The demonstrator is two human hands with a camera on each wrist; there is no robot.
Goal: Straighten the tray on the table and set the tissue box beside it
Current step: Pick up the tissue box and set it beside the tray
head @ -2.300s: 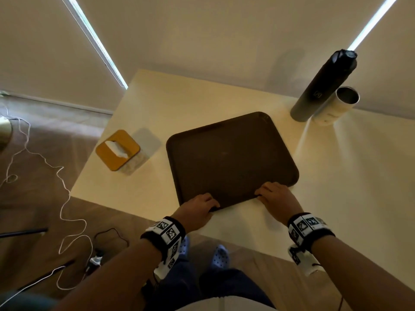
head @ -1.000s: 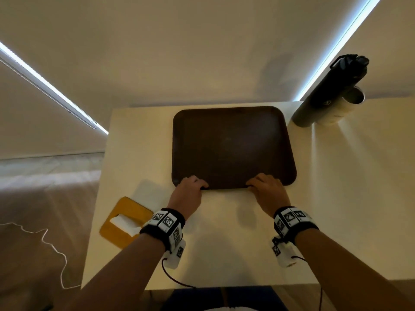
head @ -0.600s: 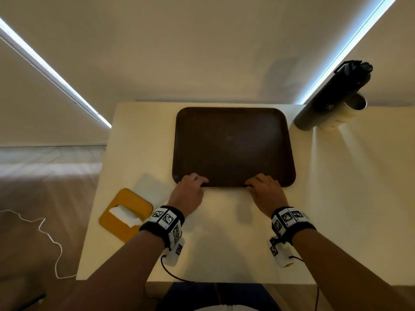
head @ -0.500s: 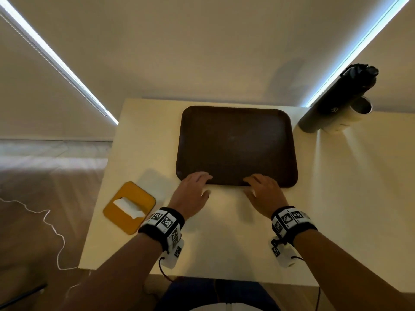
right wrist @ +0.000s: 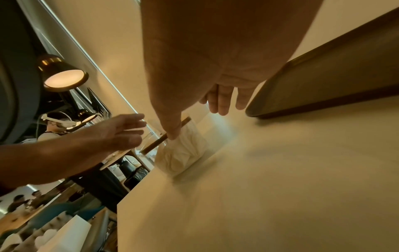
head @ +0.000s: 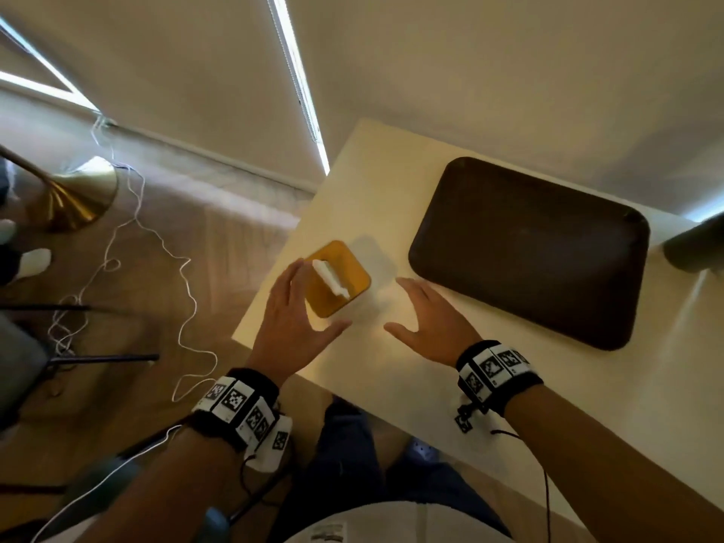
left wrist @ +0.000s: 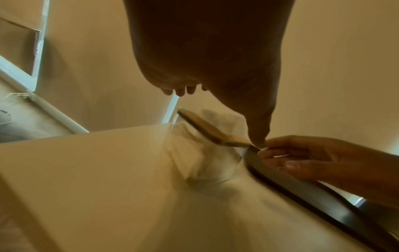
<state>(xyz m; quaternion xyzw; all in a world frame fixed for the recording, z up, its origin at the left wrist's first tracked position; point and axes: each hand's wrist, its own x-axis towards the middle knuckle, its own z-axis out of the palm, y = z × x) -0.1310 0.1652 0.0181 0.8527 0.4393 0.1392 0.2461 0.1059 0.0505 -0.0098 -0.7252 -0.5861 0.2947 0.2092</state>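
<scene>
Fingers of both hands, left [head: 292,319] and right [head: 427,323], spread flanking the seemingly clear-walled, mustard-lidded tissue box [head: 337,278] beside the dark rounded tray [head: 529,248].

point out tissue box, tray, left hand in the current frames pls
tissue box [head: 341,282]: head view, on its orange lid beside the white tissue.
tray [head: 529,248]: head view, middle of its dark brown floor.
left hand [head: 292,319]: head view, back of the hand, fingers spread at the box's left side.
</scene>
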